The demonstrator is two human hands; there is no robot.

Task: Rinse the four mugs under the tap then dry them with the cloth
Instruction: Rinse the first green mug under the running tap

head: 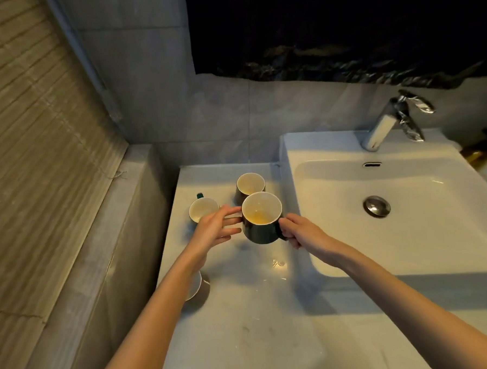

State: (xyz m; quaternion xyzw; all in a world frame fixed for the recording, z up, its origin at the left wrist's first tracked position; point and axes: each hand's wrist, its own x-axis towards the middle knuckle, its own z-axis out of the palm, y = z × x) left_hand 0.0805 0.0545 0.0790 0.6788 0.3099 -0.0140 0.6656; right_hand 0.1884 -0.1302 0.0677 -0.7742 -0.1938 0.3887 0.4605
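Mugs [262,211] question, dim bathroom light and all: has the rinsing started or not? Closest to the camera, the near mug [197,287] is mostly hidden under the left forearm. Past that, the right hand [297,232] has its fingers curled round the handle of the dark green mug [260,234]. The left hand [216,226] has fairly straight fingers, tips at the mug's side. Can't tell if it's lifted or sitting on the counter [244,325]. (OP)

Reply: I'd call this the very first step, picking up mug one. There's yellowish residue in its bottom. The left mug [203,210] and back mug [250,183] stand just behind it, so all four are left of the basin [410,260] and none is in it.

Next move, my guess: carry it right, over the rim and under the tap [380,132]. A free hand has to work the lever too, since I see no water running. The lever looks wrapped in crinkly film, so it might be slippy. No cloth in view, fwiw.

The surface is glossy white with a few water drops [277,263]. There's a round drain plug [376,206] in the basin and a bottle [480,149] at the far right. Grey tiles [219,115] behind, slatted blind [37,138] on the left, dark crinkled sheet [341,24] up top.
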